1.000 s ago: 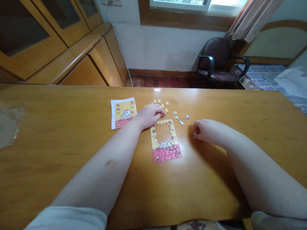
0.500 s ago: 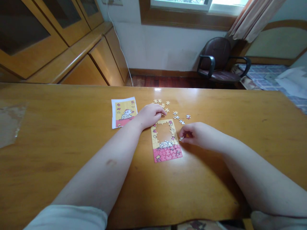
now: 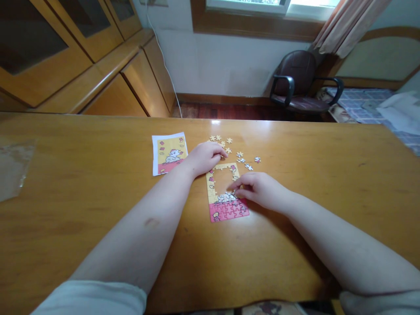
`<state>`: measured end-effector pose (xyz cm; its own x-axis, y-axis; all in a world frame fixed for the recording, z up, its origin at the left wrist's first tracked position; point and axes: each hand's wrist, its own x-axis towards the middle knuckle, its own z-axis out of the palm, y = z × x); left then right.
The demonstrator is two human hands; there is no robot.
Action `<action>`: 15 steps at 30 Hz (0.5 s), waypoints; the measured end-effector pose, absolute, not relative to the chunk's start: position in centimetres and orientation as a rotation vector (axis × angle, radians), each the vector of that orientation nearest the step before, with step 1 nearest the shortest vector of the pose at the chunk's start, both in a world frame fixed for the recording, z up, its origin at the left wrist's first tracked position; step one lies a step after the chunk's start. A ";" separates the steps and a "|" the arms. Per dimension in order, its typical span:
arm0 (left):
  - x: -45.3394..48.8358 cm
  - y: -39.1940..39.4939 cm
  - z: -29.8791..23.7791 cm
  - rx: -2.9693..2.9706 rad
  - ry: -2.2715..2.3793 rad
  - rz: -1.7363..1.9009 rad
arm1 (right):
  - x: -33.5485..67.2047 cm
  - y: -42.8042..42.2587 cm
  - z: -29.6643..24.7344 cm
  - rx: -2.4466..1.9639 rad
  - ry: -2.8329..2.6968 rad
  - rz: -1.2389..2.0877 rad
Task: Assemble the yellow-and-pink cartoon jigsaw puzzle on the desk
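A partly assembled jigsaw puzzle (image 3: 228,211) lies on the table, pink at the bottom with a yellow border around an unfilled middle. My right hand (image 3: 259,187) reaches over its right side from the right. Thumb and index finger are pinched at the lower edge of the gap, on a small puzzle piece mostly hidden by the fingertips. My left hand (image 3: 208,157) rests above the puzzle's top left corner, fingers loosely stretched and holding nothing visible. Beside its fingertips lie several loose yellow puzzle pieces (image 3: 229,150), some partly covered by the hand.
A printed reference picture (image 3: 169,154) lies left of my left hand. More loose pieces (image 3: 248,166), some with white, are scattered right of the puzzle's top. A clear plastic bag (image 3: 15,170) is at the table's far left. Beyond the table stands an armchair (image 3: 297,83).
My right hand has moved left with the piece, from beside the puzzle's right edge to over the lower part of its gap. My left hand has stayed in place.
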<state>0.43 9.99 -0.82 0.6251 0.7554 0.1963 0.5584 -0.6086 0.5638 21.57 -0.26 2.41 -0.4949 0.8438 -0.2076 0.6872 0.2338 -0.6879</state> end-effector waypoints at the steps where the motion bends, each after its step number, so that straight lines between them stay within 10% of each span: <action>1: 0.4 10.0 -0.8 2.394 1.038 0.586 | 21.5 -0.3 2.2 -1.470 -2.256 1.107; 15: 0.4 10.1 -0.9 2.398 1.052 0.563 | 21.0 -0.4 0.7 -1.579 -1.987 1.136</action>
